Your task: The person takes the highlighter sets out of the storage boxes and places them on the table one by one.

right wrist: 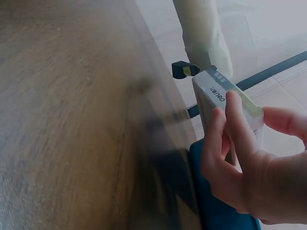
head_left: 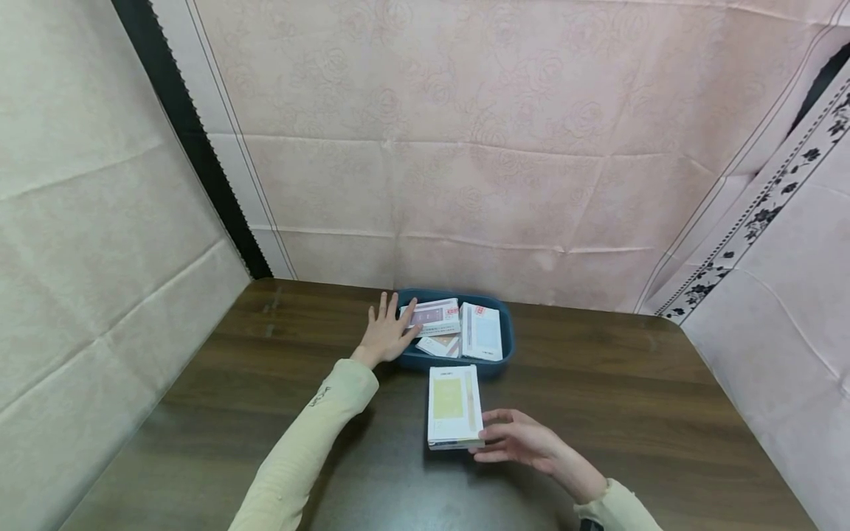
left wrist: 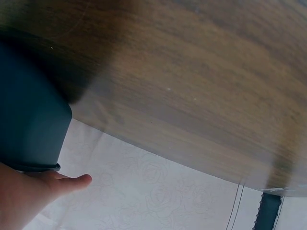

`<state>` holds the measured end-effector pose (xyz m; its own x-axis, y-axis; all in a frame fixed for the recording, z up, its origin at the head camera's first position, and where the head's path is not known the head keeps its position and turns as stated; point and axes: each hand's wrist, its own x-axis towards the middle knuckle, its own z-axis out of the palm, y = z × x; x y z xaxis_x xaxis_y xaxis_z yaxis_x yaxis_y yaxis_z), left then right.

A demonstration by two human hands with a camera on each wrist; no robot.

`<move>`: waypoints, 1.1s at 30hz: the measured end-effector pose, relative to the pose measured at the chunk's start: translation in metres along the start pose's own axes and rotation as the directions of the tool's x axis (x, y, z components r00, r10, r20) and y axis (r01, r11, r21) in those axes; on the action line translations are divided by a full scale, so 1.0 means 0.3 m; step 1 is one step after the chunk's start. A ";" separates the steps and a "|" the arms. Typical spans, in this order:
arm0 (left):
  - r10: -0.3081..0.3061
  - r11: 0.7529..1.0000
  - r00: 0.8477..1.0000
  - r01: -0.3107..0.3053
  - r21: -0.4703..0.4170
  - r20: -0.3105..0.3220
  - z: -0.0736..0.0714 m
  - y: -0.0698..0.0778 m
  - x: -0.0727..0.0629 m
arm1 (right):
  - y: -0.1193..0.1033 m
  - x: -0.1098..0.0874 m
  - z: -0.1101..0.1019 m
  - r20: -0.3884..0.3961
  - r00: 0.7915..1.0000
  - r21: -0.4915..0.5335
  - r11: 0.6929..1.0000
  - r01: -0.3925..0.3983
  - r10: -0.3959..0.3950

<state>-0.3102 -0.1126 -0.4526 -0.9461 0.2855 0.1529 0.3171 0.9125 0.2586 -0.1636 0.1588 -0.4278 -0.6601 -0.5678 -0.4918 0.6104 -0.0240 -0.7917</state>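
Taking a clock face centred on the bin, with 12 at the far side of the desk, a pinkish cloth (head_left: 465,147) with a faint rose pattern hangs at 12. A pale cloth (head_left: 80,184) hangs toward 9 to 10, and another cloth (head_left: 783,324), with a black floral border, toward 3. Below them spreads the brown wood-grained desk (head_left: 199,405). A pale left sleeve (head_left: 299,442) reaches in from 7 o'clock; the right sleeve (head_left: 620,509) shows at 4 to 5. The blue bin (head_left: 508,324) stands near the desk's far edge.

The left hand (head_left: 384,338) rests at the bin's rim at 9 o'clock, its fingers released, straight and spread. The right hand (head_left: 524,442) is at 5 o'clock, its fingers and thumb grasping the near end of a white box with a yellow-green panel (head_left: 454,405). That box is at 6 o'clock, just outside the bin and apparently off the desk.

Inside the bin lie a white box (head_left: 482,335) toward 3, a purple-panelled box (head_left: 434,317) toward 10, and a partly covered box (head_left: 440,345) toward 7. A small dark device (right wrist: 182,70) shows beside the left sleeve in the right wrist view.
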 end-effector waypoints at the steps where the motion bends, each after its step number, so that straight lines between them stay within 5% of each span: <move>1: 0.000 1.000 1.000 0.000 0.002 0.000 0.000 -0.001 0.000 | 0.003 0.003 -0.001 -0.002 1.000 0.004 1.000 -0.002 0.002; 33: 0.008 1.000 1.000 -0.008 0.006 0.000 0.007 -0.005 0.001 | 0.050 0.047 0.003 -0.016 1.000 -0.063 0.998 0.021 -0.022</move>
<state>-0.3111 -0.1131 -0.4549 -0.9435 0.2928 0.1553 0.3244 0.9118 0.2518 -0.1634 0.1497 -0.4463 -0.6806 -0.5537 -0.4798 0.5675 0.0159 -0.8233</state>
